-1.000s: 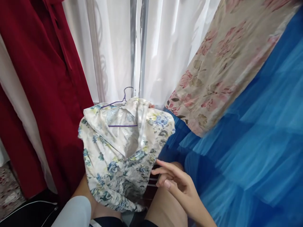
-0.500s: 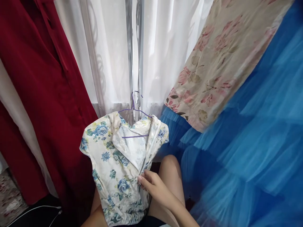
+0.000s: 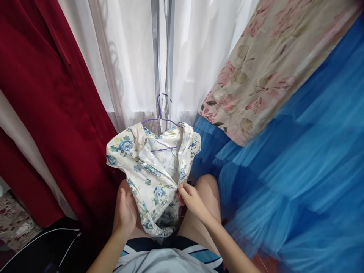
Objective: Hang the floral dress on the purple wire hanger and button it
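Observation:
A white blouse with blue and green flowers hangs on a purple wire hanger, its front parted at the neck. My right hand pinches the edge of the blouse's front opening, at the bottom of the V, with thumb and fingers closed. My left hand is beside the blouse's left side, thumb up and fingers stretched out, with nothing seen in it. Part of that hand lies close against the fabric's edge. The blouse's gathered hem hangs between my knees.
White curtains hang behind, with grey ribbons down the middle. To the left is a dark red cloth. On the right are a floral cloth and a blue tulle dress. A white cord crosses something black at lower left.
My left hand has come out from behind the blouse to its left side. The right hand still pinches the front, and the lower blouse has swung right and narrowed.

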`<control>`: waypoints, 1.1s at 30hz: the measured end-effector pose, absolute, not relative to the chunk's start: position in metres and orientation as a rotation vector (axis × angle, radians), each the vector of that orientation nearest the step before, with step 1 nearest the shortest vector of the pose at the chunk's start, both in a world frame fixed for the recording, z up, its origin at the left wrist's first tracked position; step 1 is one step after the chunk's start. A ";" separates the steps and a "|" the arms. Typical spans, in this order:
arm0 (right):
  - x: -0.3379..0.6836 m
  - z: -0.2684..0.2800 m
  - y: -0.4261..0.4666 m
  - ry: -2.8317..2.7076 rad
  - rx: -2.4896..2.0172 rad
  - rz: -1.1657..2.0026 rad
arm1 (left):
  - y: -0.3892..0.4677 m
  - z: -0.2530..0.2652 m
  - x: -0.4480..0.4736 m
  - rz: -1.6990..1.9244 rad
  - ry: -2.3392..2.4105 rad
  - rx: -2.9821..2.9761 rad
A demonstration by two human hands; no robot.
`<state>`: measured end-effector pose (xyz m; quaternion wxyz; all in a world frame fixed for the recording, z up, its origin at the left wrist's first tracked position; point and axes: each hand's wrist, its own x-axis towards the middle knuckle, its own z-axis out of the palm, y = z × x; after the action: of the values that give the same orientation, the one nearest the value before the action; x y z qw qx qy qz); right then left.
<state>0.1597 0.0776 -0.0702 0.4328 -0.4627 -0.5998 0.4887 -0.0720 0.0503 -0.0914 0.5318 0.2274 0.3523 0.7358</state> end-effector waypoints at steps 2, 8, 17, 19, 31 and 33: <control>0.171 -0.077 0.087 -1.498 -1.207 1.147 | 0.047 -0.107 -0.073 1.761 0.975 0.669; 0.170 -0.084 0.089 -1.650 -1.286 1.129 | 0.055 -0.177 -0.068 1.320 1.384 1.326; 0.136 -0.080 0.060 -1.709 -1.128 1.220 | 0.059 -0.157 -0.073 1.528 1.477 1.379; 0.129 -0.081 0.057 -1.689 -1.094 1.245 | 0.045 -0.136 -0.058 1.347 1.375 1.578; 0.122 -0.044 0.061 -1.465 -0.996 1.480 | 0.034 -0.094 -0.033 1.174 1.388 1.992; 0.120 -0.017 0.078 -1.442 -0.967 1.387 | 0.031 -0.091 -0.032 1.110 1.439 2.038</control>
<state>0.1199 0.0776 -0.0175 0.4438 -0.3898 -0.5814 0.5595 -0.0322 0.0315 -0.0912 0.2039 0.7307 0.5158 0.3980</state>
